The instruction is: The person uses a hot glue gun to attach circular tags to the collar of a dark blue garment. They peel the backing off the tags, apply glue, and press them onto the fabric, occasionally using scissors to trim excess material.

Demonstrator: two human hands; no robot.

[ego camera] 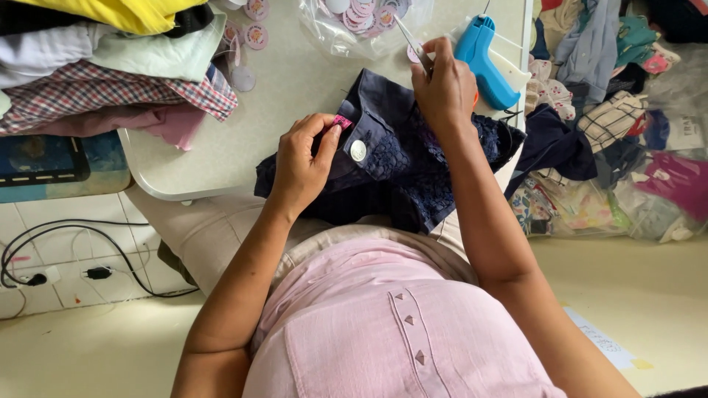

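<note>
Desk (295, 81): pale and round-cornered; the things being worked on are carried at its near edge.
Clothes pile (110, 66): folded garments are stacked at the desk's left end, a checked one lowest.
Garment (413, 169): dark navy with a lace part, spread over the desk's near edge and onto the lap, under both hands; a silver button (358, 150) is seen between the hands.
Bag of tags (361, 18): a clear bag of round pink tags is laid at the desk's far side, beyond the garment.
Tag gun (483, 59): blue, laid on the desk just right of the right hand, not held.
Left hand (302, 166): rested on the garment's left part, thumb and fingers pinched on a pink label (341, 121) at the waistband.
Right hand (442, 88): placed on the garment's far edge, fingers closed on a thin clear strip (408, 35) pointing toward the bag.
</note>
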